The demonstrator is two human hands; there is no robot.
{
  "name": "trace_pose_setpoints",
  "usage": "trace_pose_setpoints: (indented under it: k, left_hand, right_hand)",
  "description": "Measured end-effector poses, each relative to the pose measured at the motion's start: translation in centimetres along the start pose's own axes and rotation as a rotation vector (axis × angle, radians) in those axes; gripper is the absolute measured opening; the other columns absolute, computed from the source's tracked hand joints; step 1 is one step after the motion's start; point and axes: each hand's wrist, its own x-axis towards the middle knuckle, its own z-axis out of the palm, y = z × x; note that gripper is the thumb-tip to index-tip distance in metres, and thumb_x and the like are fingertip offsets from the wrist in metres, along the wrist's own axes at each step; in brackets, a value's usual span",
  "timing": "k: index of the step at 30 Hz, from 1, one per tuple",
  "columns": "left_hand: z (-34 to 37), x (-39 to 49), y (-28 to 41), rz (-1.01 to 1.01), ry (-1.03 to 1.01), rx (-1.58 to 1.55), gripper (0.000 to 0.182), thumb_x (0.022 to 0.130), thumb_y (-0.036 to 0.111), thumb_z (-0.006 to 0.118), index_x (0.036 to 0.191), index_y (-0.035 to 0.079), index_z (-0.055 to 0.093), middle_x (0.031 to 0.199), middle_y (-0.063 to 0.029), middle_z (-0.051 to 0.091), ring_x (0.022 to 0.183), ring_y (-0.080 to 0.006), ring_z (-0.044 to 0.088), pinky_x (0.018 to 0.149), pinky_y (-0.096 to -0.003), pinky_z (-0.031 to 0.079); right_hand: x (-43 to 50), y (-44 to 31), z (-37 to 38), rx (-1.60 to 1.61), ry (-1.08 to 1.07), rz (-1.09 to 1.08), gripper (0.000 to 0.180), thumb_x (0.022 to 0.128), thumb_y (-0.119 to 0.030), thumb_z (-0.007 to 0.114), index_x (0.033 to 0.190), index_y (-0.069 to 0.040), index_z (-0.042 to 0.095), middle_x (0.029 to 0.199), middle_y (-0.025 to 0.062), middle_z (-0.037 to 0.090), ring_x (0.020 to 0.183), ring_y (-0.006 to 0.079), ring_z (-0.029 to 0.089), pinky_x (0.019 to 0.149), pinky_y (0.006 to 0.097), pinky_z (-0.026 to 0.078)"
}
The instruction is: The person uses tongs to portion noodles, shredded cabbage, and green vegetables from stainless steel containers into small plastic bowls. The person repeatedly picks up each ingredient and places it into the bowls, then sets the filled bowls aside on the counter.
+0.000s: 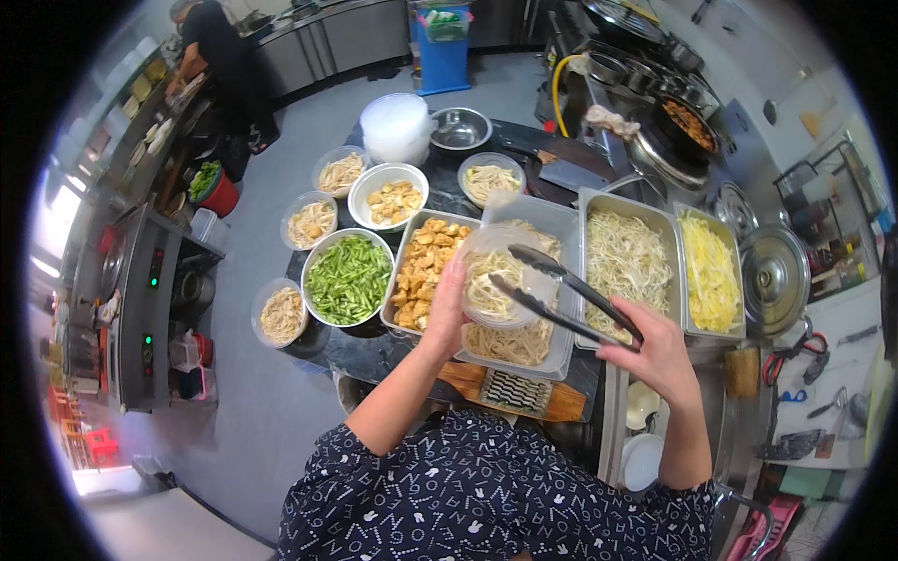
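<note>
My left hand holds a round clear plastic container by its left side; bean sprouts lie inside it. In my right hand is a pair of kitchen tongs, their dark tips apart over the container. Below the container stands a rectangular translucent tub of noodles, partly hidden. To its left is a tray of fried tofu pieces. On the right, a steel pan holds more bean sprouts, beside a pan of shredded yellow-white vegetable.
A bowl of cut green vegetable and several filled round containers line the table's left side. Farther back are stacked clear containers, a steel bowl and a cleaver. A wooden-framed grater lies nearest me. Another person stands far left.
</note>
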Motion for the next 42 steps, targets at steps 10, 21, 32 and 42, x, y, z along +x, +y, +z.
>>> trace_pose_setpoints:
  k: [10,21,32,42]
  left_hand:
    - [0.3,0.4,-1.0,-0.019,0.051,-0.107,0.067,0.105,0.055,0.043,0.155,0.011,0.037,0.153,-0.0121,0.048,0.136,-0.0263,0.052,0.109,-0.0448,0.047]
    - [-19.4,-13.0,8.5,0.570,0.775,-0.217,0.065,0.106,0.053,0.040,0.152,0.007,0.041,0.151,-0.0142,0.049,0.135,-0.0299,0.053,0.110,-0.0464,0.047]
    - [-27.0,-11.7,7.4,0.613,0.815,-0.009,0.053,0.107,0.037,0.051,0.148,0.004,0.043,0.139,-0.0115,0.055,0.126,-0.0222,0.056,0.107,-0.0370,0.046]
    - [-24.0,-7.1,9.2,0.354,0.646,-0.116,0.054,0.107,0.046,0.049,0.145,0.007,0.047,0.133,-0.0093,0.059,0.122,-0.0211,0.060,0.102,-0.0400,0.052]
  right_hand:
    - [-2.4,1.1,-2.7,-0.115,0.127,0.155,0.055,0.078,-0.024,0.083,0.128,-0.006,0.067,0.100,0.0122,0.071,0.083,0.0256,0.069,0.071,0.0343,0.054]
    - [17.1,-8.8,11.8,-0.408,-0.147,-0.446,0.058,0.077,-0.037,0.084,0.125,-0.010,0.064,0.103,0.0085,0.067,0.091,0.0291,0.069,0.075,0.0406,0.056]
    - [22.6,-14.8,18.0,-0.703,-0.463,-0.354,0.031,0.077,-0.033,0.082,0.096,-0.010,0.074,0.084,0.0117,0.071,0.084,0.0313,0.071,0.072,0.0435,0.055]
    - [21.7,-23.0,11.4,-0.491,-0.281,-0.459,0.048,0.078,-0.038,0.083,0.114,-0.009,0.071,0.091,0.0069,0.069,0.087,0.0277,0.070,0.073,0.0405,0.055]
